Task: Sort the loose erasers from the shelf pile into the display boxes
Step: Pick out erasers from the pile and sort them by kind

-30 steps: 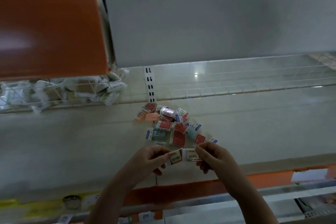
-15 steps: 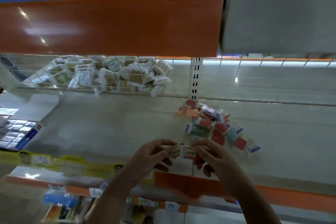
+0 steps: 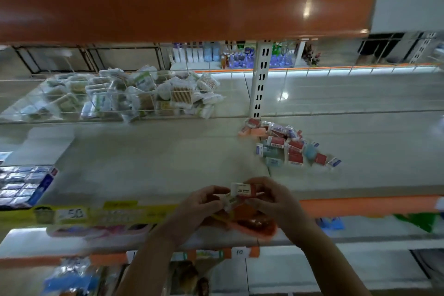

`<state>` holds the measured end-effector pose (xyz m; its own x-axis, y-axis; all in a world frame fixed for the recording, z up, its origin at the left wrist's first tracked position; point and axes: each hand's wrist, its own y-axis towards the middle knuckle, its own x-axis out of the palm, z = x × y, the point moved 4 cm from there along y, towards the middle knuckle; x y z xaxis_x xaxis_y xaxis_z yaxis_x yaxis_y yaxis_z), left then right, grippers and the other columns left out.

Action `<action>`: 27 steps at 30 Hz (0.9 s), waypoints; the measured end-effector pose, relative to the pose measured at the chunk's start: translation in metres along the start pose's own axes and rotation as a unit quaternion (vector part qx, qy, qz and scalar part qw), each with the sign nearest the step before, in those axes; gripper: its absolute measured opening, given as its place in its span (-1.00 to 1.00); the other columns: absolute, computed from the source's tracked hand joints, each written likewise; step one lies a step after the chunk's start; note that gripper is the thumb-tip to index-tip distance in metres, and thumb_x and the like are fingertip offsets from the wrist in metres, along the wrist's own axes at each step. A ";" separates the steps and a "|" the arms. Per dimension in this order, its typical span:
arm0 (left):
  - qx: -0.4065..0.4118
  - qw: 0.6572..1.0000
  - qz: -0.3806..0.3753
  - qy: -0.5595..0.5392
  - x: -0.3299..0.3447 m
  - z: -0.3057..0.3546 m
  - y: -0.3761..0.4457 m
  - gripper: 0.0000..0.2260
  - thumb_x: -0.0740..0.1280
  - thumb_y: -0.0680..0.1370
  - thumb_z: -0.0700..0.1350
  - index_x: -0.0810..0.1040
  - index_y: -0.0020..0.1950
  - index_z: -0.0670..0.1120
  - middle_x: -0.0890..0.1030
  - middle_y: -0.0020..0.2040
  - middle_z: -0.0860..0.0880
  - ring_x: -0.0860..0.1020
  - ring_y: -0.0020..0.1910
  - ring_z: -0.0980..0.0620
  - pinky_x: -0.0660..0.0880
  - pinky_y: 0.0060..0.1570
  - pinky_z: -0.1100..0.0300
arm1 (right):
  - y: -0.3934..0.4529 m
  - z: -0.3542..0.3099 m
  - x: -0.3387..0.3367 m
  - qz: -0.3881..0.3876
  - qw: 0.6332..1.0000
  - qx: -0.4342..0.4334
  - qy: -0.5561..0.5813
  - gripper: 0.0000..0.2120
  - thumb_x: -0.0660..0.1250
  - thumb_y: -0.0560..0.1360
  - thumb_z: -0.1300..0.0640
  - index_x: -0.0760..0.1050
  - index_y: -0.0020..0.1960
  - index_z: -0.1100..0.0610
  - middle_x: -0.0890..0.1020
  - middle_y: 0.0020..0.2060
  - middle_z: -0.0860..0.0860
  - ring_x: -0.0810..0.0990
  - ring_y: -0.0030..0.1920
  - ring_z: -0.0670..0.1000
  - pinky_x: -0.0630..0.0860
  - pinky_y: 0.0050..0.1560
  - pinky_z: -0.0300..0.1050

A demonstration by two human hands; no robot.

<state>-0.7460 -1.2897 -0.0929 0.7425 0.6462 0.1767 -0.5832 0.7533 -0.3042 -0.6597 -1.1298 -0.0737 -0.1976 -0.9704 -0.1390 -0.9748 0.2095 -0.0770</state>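
Two erasers (image 3: pixel 243 190) are pinched between the left hand (image 3: pixel 204 202) and the right hand (image 3: pixel 276 199), each hand grasping one, just in front of the shelf (image 3: pixel 144 158) edge. The pile (image 3: pixel 286 146) is left further back on the shelf, right of the hands. A display box (image 3: pixel 26 185) is seen far left on the shelf. With the hold shared, an eraser could be dropped over the edge during the carry.

A heap of clear plastic packets of cotton buds (image 3: pixel 134 96) is held behind a low wire rail (image 3: pixel 96 119) at the back left of the pale shelf (image 3: pixel 149 158). A white slotted upright post (image 3: pixel 260 79) is seen right of the heap, under a glossy orange fascia board (image 3: pixel 182 7). A yellow price strip marked 50 (image 3: pixel 79 213) is fixed along the shelf's front edge, and a white tag marked 10 (image 3: pixel 239 252) is seen lower down.
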 end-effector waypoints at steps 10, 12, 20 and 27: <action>0.078 0.991 0.052 0.098 -0.033 -0.001 -0.025 -0.59 0.48 0.25 0.01 0.54 0.07 0.01 0.68 -0.11 -0.01 0.64 -0.11 0.02 0.58 -0.18 0.14 | -0.006 -0.012 0.046 0.033 0.999 -0.011 -0.036 -0.75 0.36 0.46 0.25 0.46 0.04 -0.05 0.58 -0.05 -0.10 0.59 -0.04 -0.25 0.56 -0.14 -0.33; 0.095 0.984 0.072 0.131 -0.044 0.003 -0.035 -0.63 0.46 0.29 0.02 0.57 0.08 0.04 0.68 -0.10 0.01 0.64 -0.10 0.04 0.58 -0.18 0.20 | -0.003 -0.020 0.053 0.015 0.998 -0.015 -0.061 -0.74 0.36 0.46 0.25 0.46 0.04 -0.06 0.58 -0.04 -0.09 0.61 -0.03 -0.15 0.58 -0.07 -0.27; 0.133 0.953 0.218 0.166 -0.109 0.020 -0.091 -0.71 0.47 0.36 -0.15 0.62 -0.06 0.23 0.68 -0.13 0.01 0.63 -0.14 0.12 0.55 -0.21 0.30 | 0.036 -0.055 0.105 -0.102 0.984 -0.083 -0.117 -0.64 0.40 0.42 0.32 0.47 0.01 -0.11 0.62 -0.05 -0.07 0.61 -0.03 -0.10 0.58 0.00 -0.17; 0.124 0.894 0.381 0.200 -0.169 0.019 -0.188 -0.60 0.48 0.36 -0.14 0.59 -0.06 0.40 0.68 -0.10 0.14 0.62 -0.11 0.18 0.54 -0.13 0.32 | 0.073 -0.081 0.211 -0.233 0.952 -0.149 -0.132 -0.61 0.45 0.35 0.36 0.49 -0.05 -0.08 0.63 -0.17 -0.10 0.62 -0.16 -0.18 0.56 -0.17 -0.28</action>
<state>-0.7681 -1.5377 -0.0475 0.1280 0.9250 -0.3578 -0.9882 0.1495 0.0329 -0.7810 -1.3287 -0.0287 0.2575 -0.8776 -0.4043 -0.9443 -0.3172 0.0872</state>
